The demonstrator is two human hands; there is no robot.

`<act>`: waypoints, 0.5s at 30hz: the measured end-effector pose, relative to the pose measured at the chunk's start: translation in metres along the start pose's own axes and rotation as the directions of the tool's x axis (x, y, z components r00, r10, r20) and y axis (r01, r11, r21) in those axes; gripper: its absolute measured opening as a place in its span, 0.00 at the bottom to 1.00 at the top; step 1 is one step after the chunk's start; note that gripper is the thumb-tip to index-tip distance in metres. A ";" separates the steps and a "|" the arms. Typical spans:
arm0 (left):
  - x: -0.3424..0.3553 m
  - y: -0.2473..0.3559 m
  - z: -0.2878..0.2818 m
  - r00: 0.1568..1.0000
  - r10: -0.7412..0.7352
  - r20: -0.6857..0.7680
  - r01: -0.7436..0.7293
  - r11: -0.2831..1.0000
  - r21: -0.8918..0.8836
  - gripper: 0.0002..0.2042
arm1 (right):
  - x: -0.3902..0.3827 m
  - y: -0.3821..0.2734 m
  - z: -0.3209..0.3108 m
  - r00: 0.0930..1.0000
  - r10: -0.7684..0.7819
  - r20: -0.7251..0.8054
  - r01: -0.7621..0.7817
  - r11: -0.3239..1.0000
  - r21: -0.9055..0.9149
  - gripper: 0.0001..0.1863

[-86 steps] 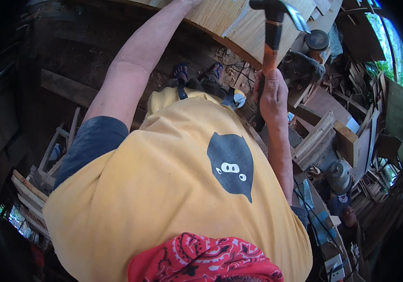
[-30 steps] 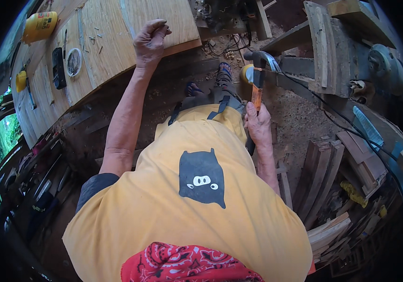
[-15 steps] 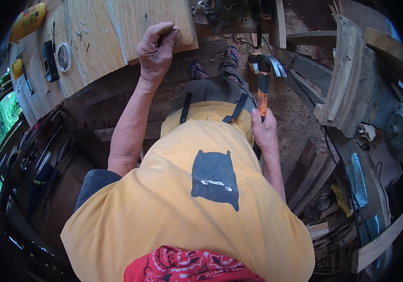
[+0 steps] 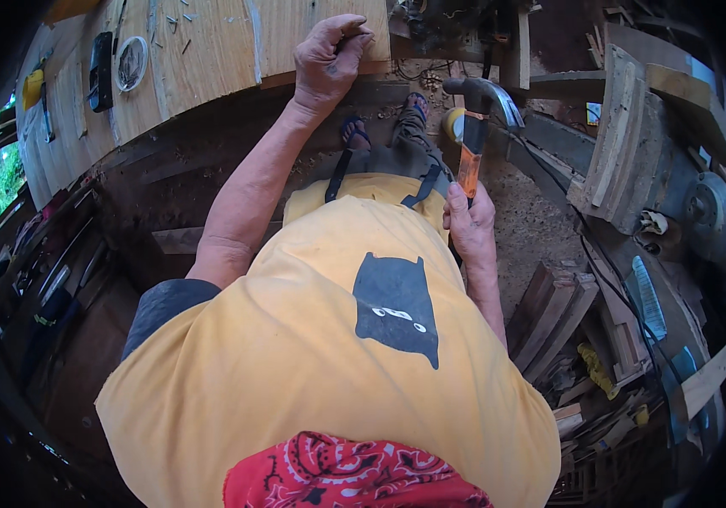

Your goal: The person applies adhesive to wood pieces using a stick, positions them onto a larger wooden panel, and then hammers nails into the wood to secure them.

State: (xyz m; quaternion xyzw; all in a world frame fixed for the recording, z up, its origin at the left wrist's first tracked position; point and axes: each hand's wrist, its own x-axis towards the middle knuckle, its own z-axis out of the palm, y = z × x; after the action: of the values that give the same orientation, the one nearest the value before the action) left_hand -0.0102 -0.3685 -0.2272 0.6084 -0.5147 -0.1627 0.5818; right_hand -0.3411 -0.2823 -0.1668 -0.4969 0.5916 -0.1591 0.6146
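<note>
Over the right edge of a pale wooden tabletop [image 4: 210, 63], my left hand [image 4: 329, 63] is closed in a pinch. Whatever sits between its thumb and fingers is too small to make out. My right hand [image 4: 471, 224] grips a claw hammer [image 4: 470, 165] by its black and orange handle. The hammer points away from me, its dark metal head uppermost and its claw turned to the right. Several loose nails [image 4: 178, 21] lie on the tabletop, left of my left hand. Nearby is a round clear container [image 4: 132, 63] with small contents.
A black tool [image 4: 100, 72] and a yellow-handled tool [image 4: 33, 87] lie farther left on the tabletop. Stacked wooden boards [image 4: 621, 140] and a round metal machine part [image 4: 712, 207] stand at right. Wood offcuts [image 4: 553, 317] and a dark cable lie lower right.
The view has shifted, so the tabletop appears farther right and higher. My left hand has moved slightly right along it, still pinched. My right hand keeps its grip on the hammer.
</note>
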 end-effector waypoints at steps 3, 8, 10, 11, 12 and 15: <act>0.001 0.002 0.001 0.989 0.147 -0.024 -0.144 0.985 0.096 0.13 | -0.008 -0.019 0.009 0.998 -0.060 0.018 0.060 0.998 -0.009 0.20; 0.000 0.007 0.000 0.985 0.165 -0.043 -0.159 0.979 0.129 0.14 | -0.014 -0.052 0.020 0.997 -0.041 0.066 0.040 0.999 0.011 0.22; 0.000 0.007 0.000 0.985 0.168 -0.045 -0.162 0.981 0.110 0.14 | -0.015 -0.063 0.025 0.995 -0.075 0.060 0.073 0.997 0.022 0.21; 0.000 0.007 0.000 0.985 0.167 -0.046 -0.162 0.982 0.102 0.14 | -0.015 -0.067 0.028 0.992 -0.111 0.067 0.109 0.994 0.031 0.21; 0.000 0.006 0.000 0.983 0.177 -0.052 -0.171 0.980 0.103 0.14 | -0.014 -0.072 0.030 0.991 -0.114 0.064 0.114 0.993 0.014 0.20; 0.000 0.005 0.000 0.977 0.207 -0.061 -0.200 0.974 0.106 0.15 | -0.012 -0.082 0.036 0.986 -0.151 0.070 0.152 0.988 -0.016 0.19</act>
State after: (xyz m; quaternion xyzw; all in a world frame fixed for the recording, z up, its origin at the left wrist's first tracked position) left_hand -0.0125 -0.3678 -0.2231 0.5861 -0.5606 -0.0547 0.5825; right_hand -0.2796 -0.2949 -0.1010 -0.5519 0.5324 -0.1821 0.6154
